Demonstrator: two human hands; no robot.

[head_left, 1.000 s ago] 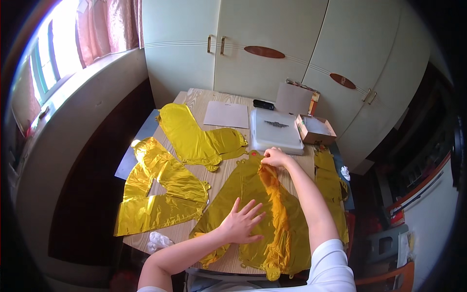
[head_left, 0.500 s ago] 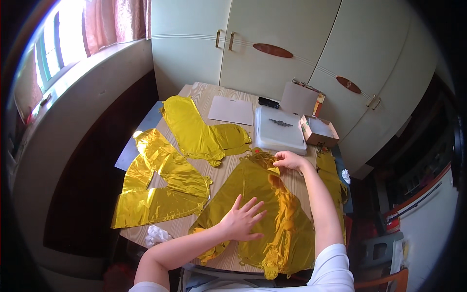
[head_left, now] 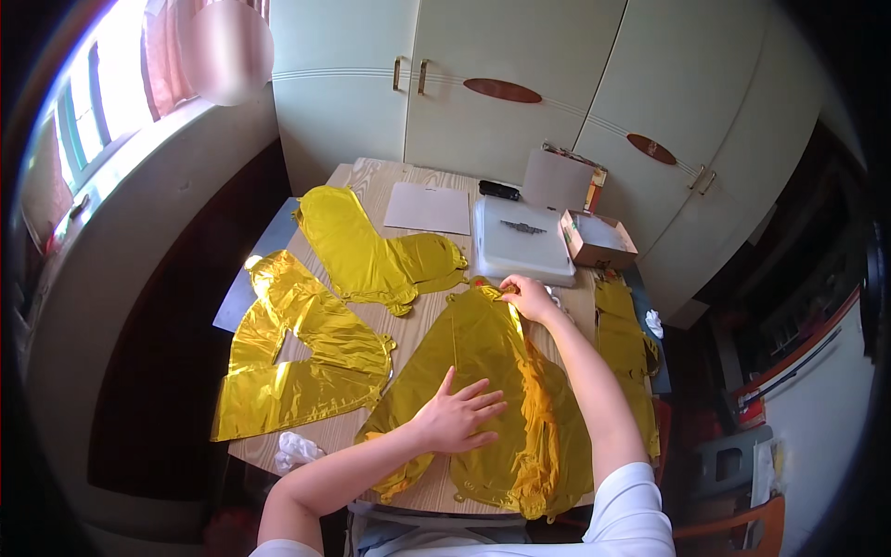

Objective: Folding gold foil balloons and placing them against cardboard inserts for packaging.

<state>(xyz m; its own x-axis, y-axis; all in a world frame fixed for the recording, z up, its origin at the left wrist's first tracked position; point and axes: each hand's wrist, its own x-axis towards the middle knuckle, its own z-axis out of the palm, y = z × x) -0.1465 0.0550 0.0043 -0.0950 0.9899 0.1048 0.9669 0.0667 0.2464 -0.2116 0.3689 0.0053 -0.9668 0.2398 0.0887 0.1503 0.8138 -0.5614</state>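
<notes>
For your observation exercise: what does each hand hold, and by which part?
Right hand pinches the gold foil balloon at its far top edge; left hand lies flat on its middle.

This is looking like a room in a home: cream built-in wardrobe doors (head_left: 520, 102) with brass handles are standing behind a small wooden desk (head_left: 371, 176), pink curtains (head_left: 162, 46) are hanging at a bright window (head_left: 83, 130), and household clutter is sitting around.
</notes>
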